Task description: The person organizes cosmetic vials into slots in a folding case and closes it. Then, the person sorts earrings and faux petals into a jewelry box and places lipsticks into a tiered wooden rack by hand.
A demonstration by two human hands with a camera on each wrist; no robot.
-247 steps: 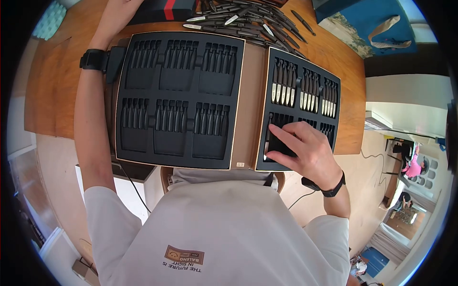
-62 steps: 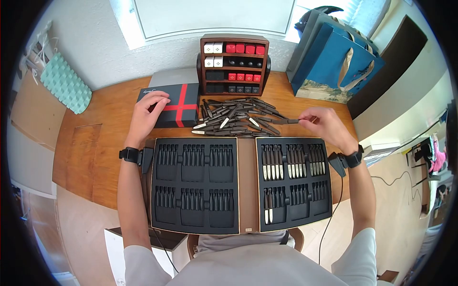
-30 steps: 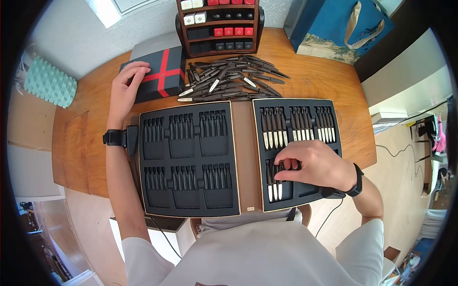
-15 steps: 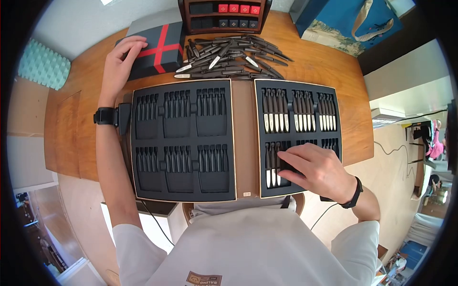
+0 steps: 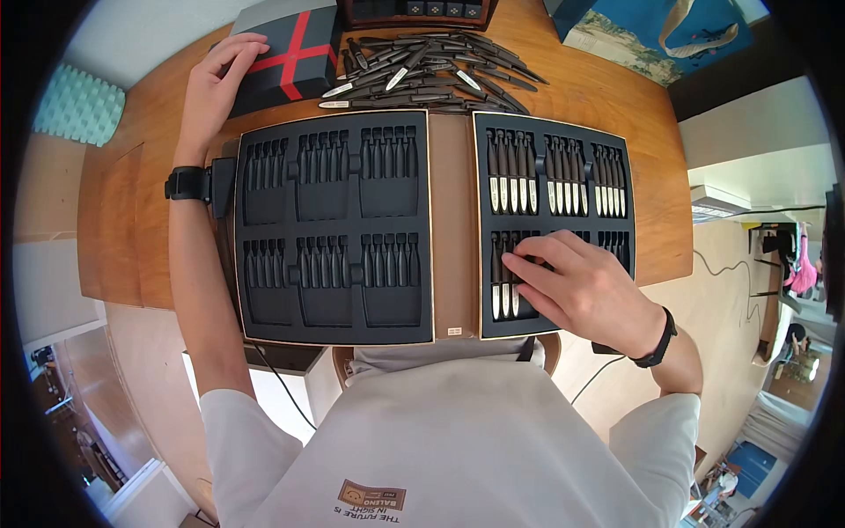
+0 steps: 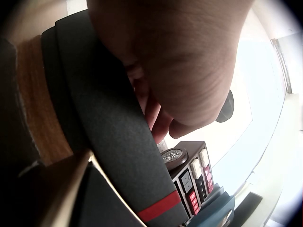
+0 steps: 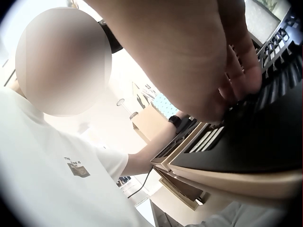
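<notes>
An opened case has a left tray (image 5: 334,225) of black foam with vacant slots and a right tray (image 5: 546,222) partly filled with dark, white-tipped pens (image 5: 559,197). My right hand (image 5: 594,286) is over the right tray's lower row, index fingertip and thumb touching the third pen (image 5: 516,301) in the lower left compartment. Its palm hides part of the lower compartments; in the right wrist view the fingers (image 7: 248,80) reach down onto the foam. My left hand (image 5: 211,88) rests, fingers loosely bent, on a black box (image 5: 264,86) with red ribbon.
Behind the case lies a loose pile of similar pens (image 5: 431,72). A wooden rack (image 5: 383,11) stands beyond it, with a blue paper bag (image 5: 651,31) at the back right. A green textured object (image 5: 84,106) is at the far left.
My right hand has come from the pile, where it held a pen, to the right tray. Three pens now lie in the lower left compartment, up from two. My left hand still rests on the box.
</notes>
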